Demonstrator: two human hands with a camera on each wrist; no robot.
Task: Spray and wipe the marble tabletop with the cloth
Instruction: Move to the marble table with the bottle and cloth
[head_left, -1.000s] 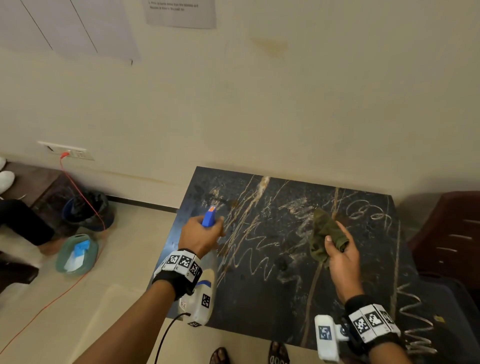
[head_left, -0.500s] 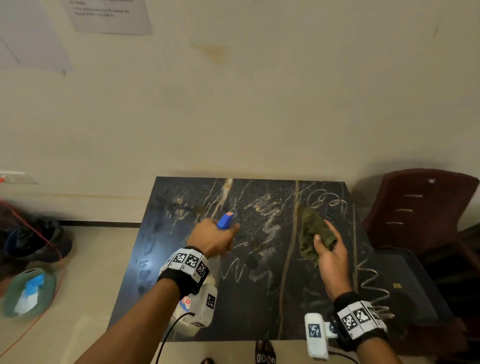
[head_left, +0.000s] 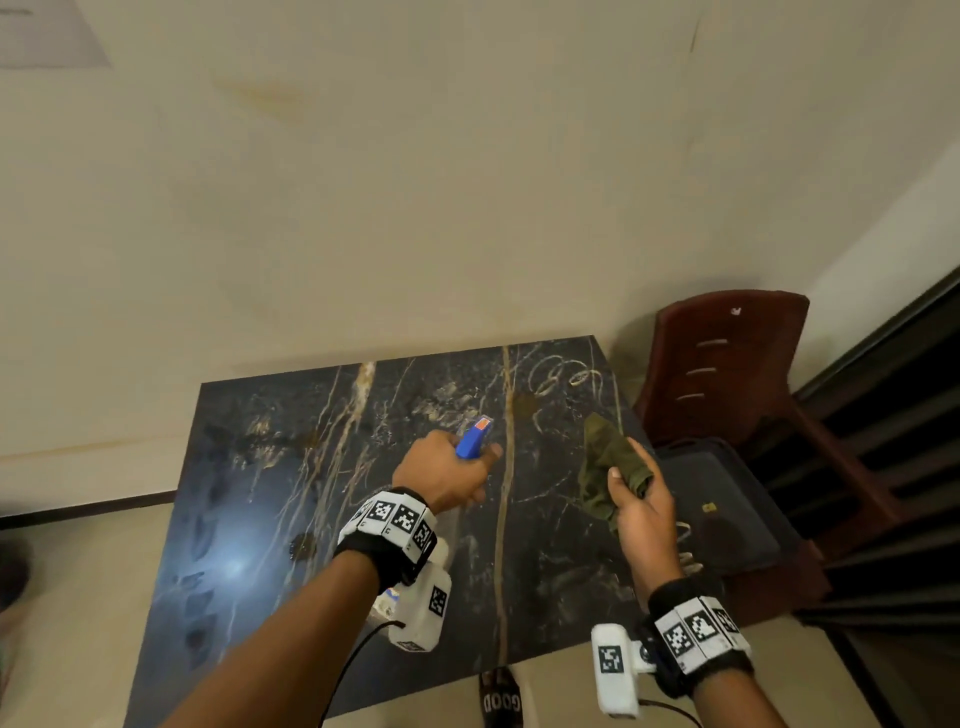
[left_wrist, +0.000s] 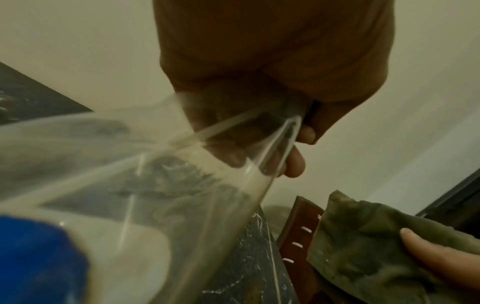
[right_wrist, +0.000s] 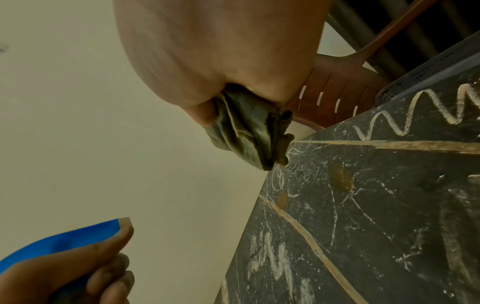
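We stood over the marble tabletop (head_left: 291, 519), a dark slab streaked with pale veins and scribbled with chalky loops and zigzags, its far edge close to the cream wall (head_left: 467, 182). A reddish-brown plastic chair (head_left: 727, 364) stood just past the tabletop's right corner, and a dark tray-like thing (head_left: 727, 509) lay beside the right edge; we could not tell what it was.

Our left hand (head_left: 447, 473) hung above the middle of the slab, fingers curled tight round the neck of the spray bottle (head_left: 474, 439). The blue head pointed away from us toward the far right part of the top, and the clear body showed only from the left wrist camera (left_wrist: 130, 164), blurred and close. Whether a finger pressed the trigger we could not tell.

Our right hand (head_left: 641, 512) was raised over the right side of the slab, near its edge. It held the cloth (head_left: 608, 467), an olive-green rag bunched and folded, with the thumb clamped on top and the fingers closed beneath. The cloth's loose end hung down, clear of the marble.

A black sandal (head_left: 501, 701) showed at the near edge of the top, on the floor.
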